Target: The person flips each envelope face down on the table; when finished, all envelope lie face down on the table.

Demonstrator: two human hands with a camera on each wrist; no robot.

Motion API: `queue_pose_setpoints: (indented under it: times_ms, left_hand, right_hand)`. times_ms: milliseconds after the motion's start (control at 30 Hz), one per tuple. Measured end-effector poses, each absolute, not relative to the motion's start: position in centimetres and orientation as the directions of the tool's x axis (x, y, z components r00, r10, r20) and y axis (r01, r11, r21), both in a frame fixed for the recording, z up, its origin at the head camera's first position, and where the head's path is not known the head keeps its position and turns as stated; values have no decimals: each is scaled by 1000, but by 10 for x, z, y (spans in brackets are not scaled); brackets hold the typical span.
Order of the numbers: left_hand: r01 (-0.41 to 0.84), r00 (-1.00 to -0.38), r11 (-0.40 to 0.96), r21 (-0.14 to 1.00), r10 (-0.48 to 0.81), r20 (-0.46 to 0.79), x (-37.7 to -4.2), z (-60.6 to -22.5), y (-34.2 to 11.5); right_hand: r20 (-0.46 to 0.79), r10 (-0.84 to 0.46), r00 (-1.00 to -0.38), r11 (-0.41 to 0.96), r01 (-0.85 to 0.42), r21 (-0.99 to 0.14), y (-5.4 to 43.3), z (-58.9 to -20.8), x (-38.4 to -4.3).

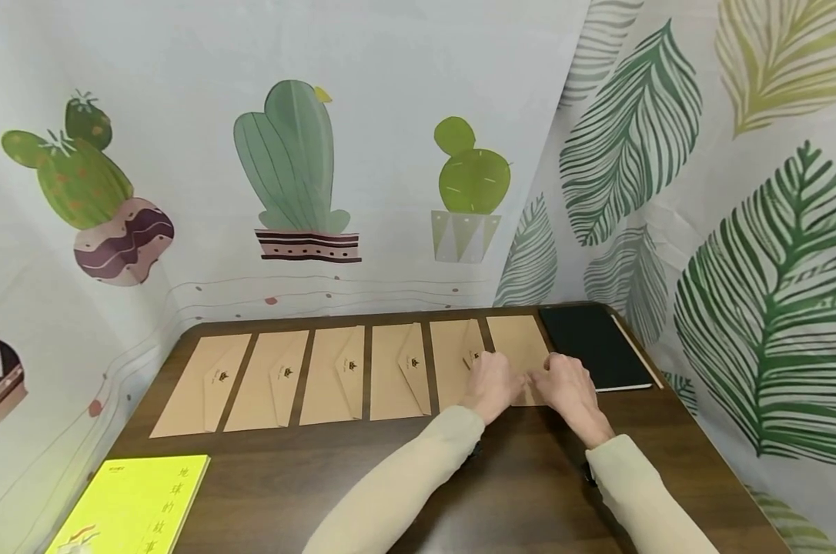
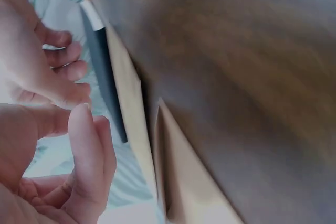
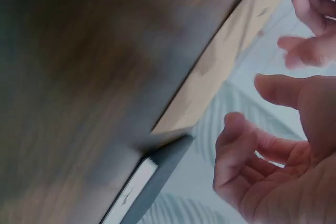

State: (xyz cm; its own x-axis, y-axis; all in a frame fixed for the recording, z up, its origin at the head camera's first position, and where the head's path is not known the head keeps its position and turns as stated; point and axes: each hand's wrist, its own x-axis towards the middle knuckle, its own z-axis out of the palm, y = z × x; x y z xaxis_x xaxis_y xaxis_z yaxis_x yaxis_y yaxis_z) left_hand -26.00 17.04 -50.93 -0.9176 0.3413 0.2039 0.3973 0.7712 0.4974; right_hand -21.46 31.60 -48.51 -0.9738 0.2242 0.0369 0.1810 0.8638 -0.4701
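Observation:
Both hands are over the rightmost kraft-paper envelope (image 1: 518,337), near its front end. My left hand (image 1: 493,382) comes in from the left and my right hand (image 1: 569,387) from the right, their fingertips close together. In the left wrist view the left hand (image 2: 79,166) has bent fingers, one fingertip right by the right hand (image 2: 44,72). From the right wrist, the right hand (image 3: 278,156) shows a gap between thumb and loosely bent fingers, with nothing visible in it. The left forearm passes in front of the neighbouring envelope (image 1: 453,346), whose crown print is partly hidden by the left hand.
Several more kraft envelopes (image 1: 323,377) with flaps and crown prints lie in a row to the left. A black notebook (image 1: 584,338) lies at the right, with a thin light stick (image 1: 637,350) along its edge. A yellow book (image 1: 137,492) rests at the table's (image 1: 286,492) front left.

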Motion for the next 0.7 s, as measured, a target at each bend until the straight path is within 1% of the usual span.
queue_pose_setpoints:
  times_ms: [67,100,233,367,400,500,567,700]
  left_hand:
    - [366,-928,737,568,332,166,-252,-488,155]
    - [363,-929,725,585,331,167,-251,-485,149]
    - [360,-931,724,588,314,184,-252,-481,129]
    - [311,-948,713,628,276,156,-253,-478,111]
    - [308,-949,702,642,277,153,-254,-478,106]
    - [303,-948,673,675,284,143,-257,-482,91]
    - [334,-940,676,657,292,177,-267,-501,83]
    - [302,-952,693,655,256,169,-272,-510,68]
  right_hand:
    - [36,199,-979,862,157,-482,308,-483,-213]
    - [42,181,-983,864,139,-483,303,-482,-212]
    - [55,122,-991,870,80,-486,286,-486,-214]
    - [63,74,-995,859,31,-510,268,-490,-218]
    - [47,65,-997,852,31,-523,263,-488,-217]
    - [31,57,-998,861,34,-507,252,-491,-221]
    - [13,60,-998,865,45,-501,247,-493,-223]
    - [-26,67,-997,871,71,-486,241,-496,-225]
